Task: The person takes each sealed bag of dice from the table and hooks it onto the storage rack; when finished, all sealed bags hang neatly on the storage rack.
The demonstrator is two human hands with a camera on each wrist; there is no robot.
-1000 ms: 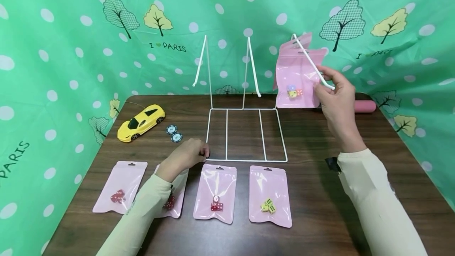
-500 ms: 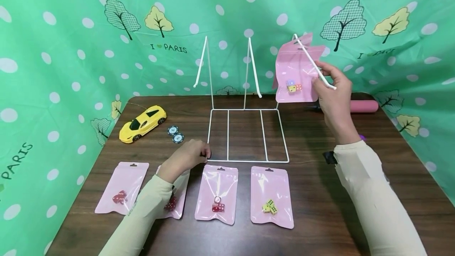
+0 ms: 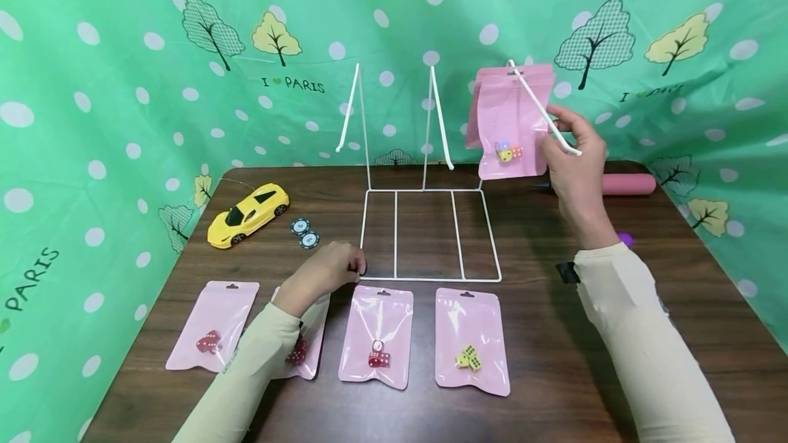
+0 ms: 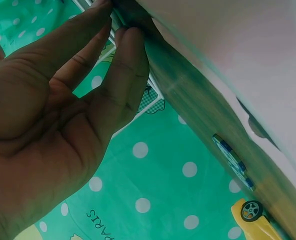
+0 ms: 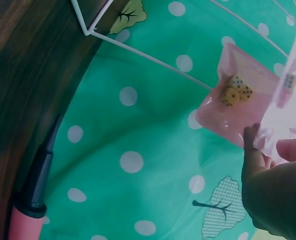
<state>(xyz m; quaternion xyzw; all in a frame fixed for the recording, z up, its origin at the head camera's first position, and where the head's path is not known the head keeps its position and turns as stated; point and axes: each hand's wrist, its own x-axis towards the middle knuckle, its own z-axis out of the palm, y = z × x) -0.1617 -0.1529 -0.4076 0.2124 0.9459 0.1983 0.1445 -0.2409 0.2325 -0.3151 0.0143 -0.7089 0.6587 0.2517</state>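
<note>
On brown wood, white wire rack is best steadied by pinching left hand, its hooked pink plastic pouch by pinching right hand.

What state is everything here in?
Front hanging bag: on right hook, pinched by right hand
Rear bag: hanging behind
White rack: upright, held by left hand
Table bags: lying flat
Yellow car: on its wheels
Chips: lying flat
Pink pump: on its side
Purple object: partly hidden
</note>
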